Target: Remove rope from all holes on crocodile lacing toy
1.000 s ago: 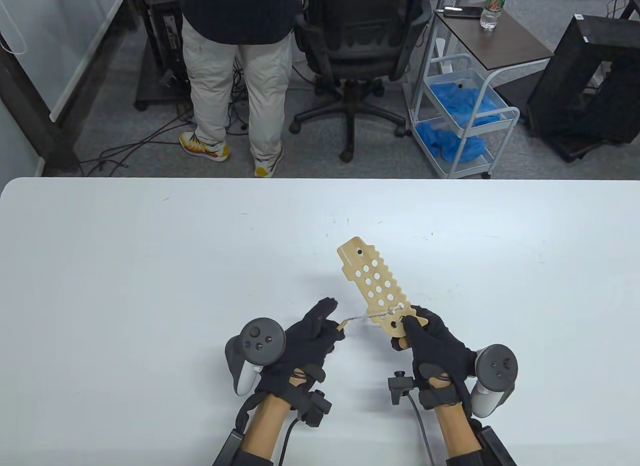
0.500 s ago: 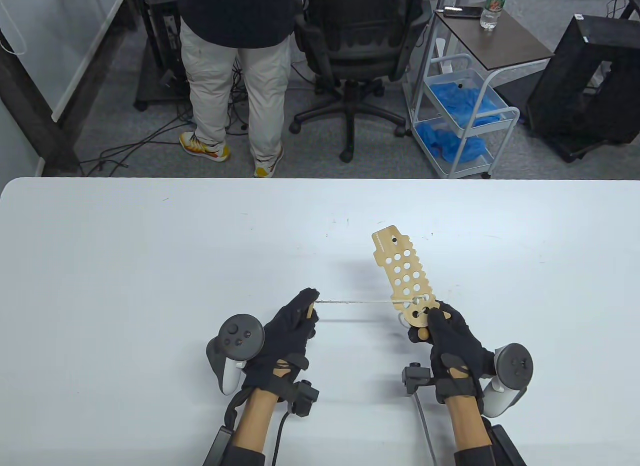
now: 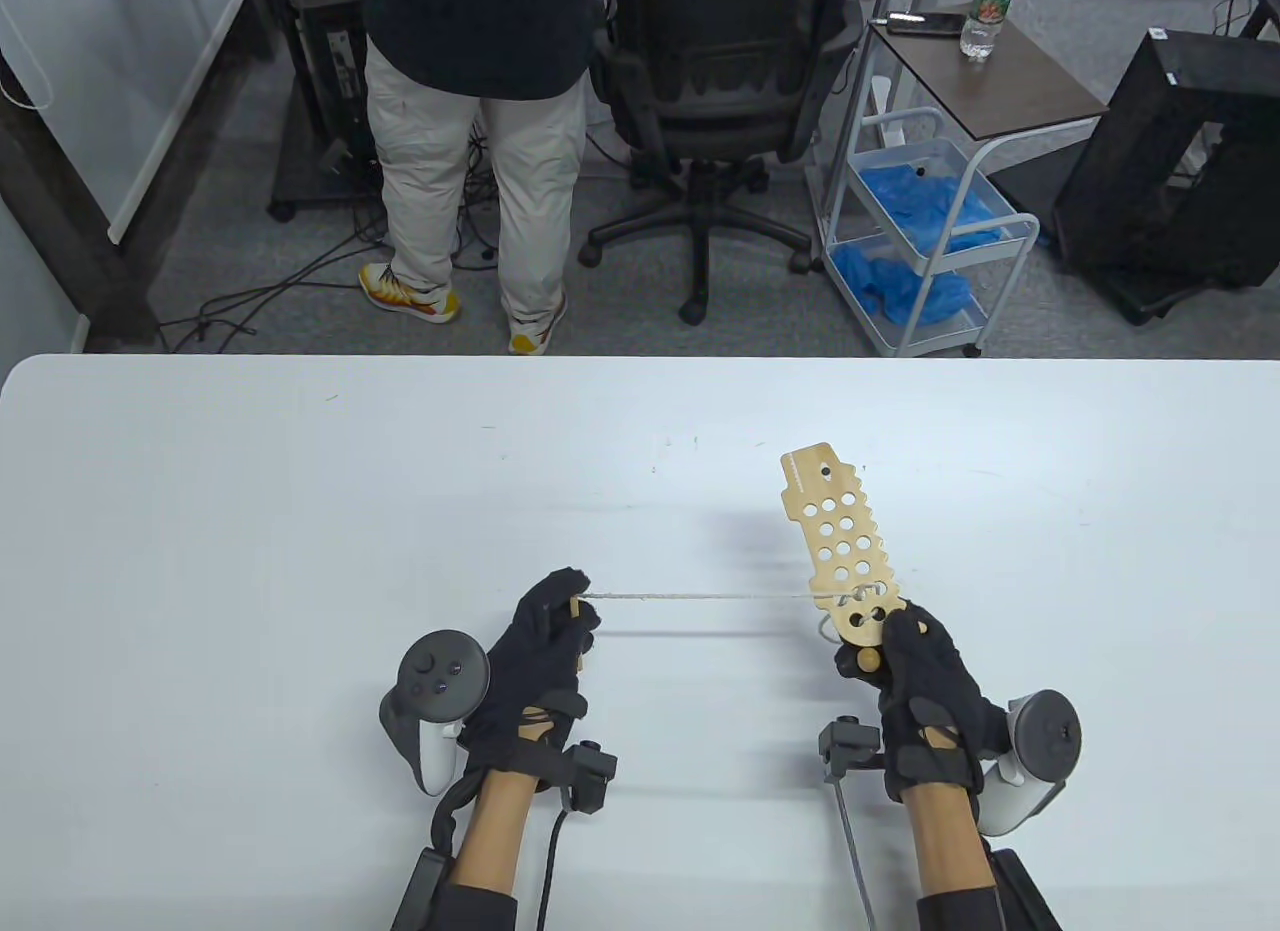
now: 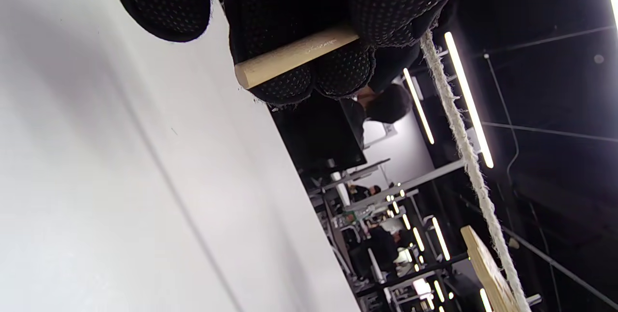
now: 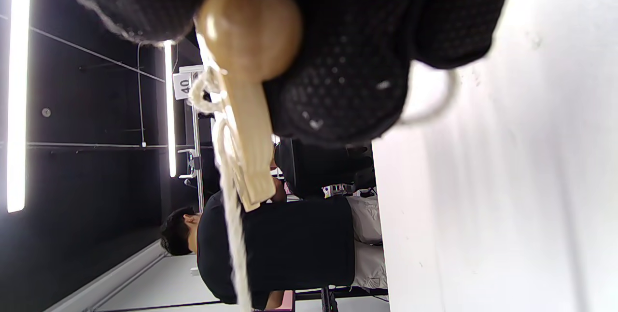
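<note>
White tabletop (image 3: 300, 531) in foreground; beyond it, office floor with a swivel chair (image 3: 715, 101) at 12 o'clock and a person standing (image 3: 470, 141) at 11.

Crocodile lacing toy (image 3: 840, 546), a flat wooden board drilled with holes, is off the table at about 4 o'clock from centre, head end pointing toward 12. Right hand (image 3: 920, 686) grips its near end, fingers curled round the board beside a wooden knob (image 5: 248, 24); likely bracing it against the pull.

Left hand (image 3: 535, 661), at 7 o'clock, pinches the wooden needle (image 4: 294, 53) between fingertips. Rope (image 3: 700, 598) runs taut from needle toward 3 o'clock to the board's nearest holes, where it loops. Holes further up look empty. Judgement: only the last holes remain threaded; the taut line suits drawing the rope through.
</note>
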Demonstrator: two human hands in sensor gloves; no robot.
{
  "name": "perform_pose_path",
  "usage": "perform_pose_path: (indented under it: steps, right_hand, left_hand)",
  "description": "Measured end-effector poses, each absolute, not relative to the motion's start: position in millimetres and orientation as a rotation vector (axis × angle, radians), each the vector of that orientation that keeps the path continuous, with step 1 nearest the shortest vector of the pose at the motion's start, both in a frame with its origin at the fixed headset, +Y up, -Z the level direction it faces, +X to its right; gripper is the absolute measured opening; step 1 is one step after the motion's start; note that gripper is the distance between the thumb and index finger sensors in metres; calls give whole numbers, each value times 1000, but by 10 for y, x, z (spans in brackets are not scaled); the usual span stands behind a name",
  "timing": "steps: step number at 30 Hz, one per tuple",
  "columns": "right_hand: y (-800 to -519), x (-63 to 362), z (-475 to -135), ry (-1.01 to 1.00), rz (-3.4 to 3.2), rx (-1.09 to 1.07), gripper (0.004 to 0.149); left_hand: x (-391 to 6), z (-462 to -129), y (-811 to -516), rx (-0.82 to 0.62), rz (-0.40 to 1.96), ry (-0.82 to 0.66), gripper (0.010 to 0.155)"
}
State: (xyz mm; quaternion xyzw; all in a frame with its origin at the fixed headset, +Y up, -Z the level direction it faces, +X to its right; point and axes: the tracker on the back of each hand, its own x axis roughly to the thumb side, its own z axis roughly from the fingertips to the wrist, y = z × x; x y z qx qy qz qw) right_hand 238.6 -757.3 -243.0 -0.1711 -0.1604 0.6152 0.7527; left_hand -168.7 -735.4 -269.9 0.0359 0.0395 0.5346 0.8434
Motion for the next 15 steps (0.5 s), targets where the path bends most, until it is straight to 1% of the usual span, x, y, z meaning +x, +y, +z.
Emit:
perform_pose_path:
  steps: [15]
  right_hand:
    - [-7740,2497,-2395,-319,1043,-475,49]
  left_hand:
    - [-1952,-2658,-7430,154,1307,242,52]
